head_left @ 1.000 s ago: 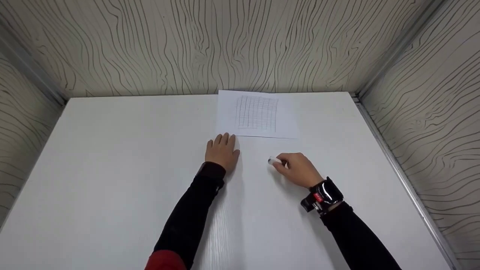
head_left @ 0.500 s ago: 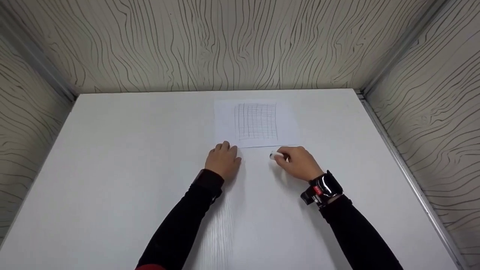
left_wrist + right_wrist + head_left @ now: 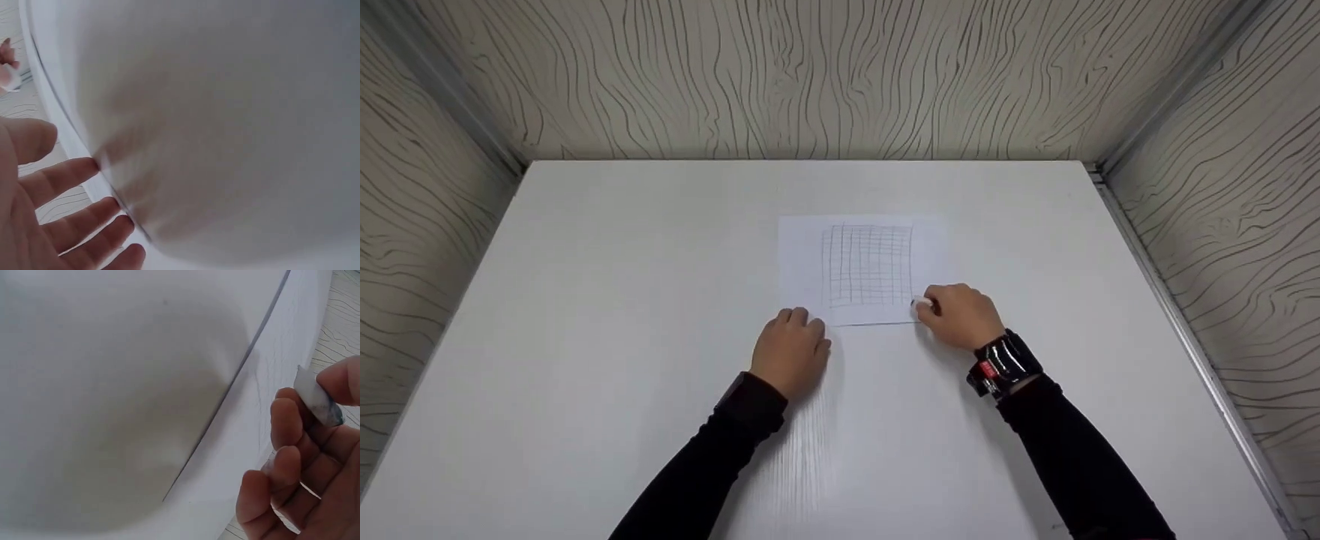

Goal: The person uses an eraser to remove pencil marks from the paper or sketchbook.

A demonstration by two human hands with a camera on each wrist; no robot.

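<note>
A white sheet of paper (image 3: 802,262) with a hand-drawn pencil grid (image 3: 870,266) lies on the white table. At its near left corner my left hand (image 3: 791,352) rests with the fingertips on the sheet's near edge; the left wrist view shows those fingers (image 3: 84,225) spread and nearly straight along that edge. My right hand (image 3: 964,319) pinches a small white eraser (image 3: 318,398), smudged dark at one end, between thumb and fingers. In the head view this eraser sits over the sheet's near right corner, beside the grid's lower right corner.
The white table (image 3: 622,300) stretches out on both sides of the sheet. Wood-grain panels (image 3: 840,82) close it in at the back, left and right, and a metal rail (image 3: 1192,360) runs along the right edge.
The paper has slid from the table's back edge toward me, with my left hand drawing back alongside it. My right hand, still pinching the eraser, now overlaps the sheet's near right corner.
</note>
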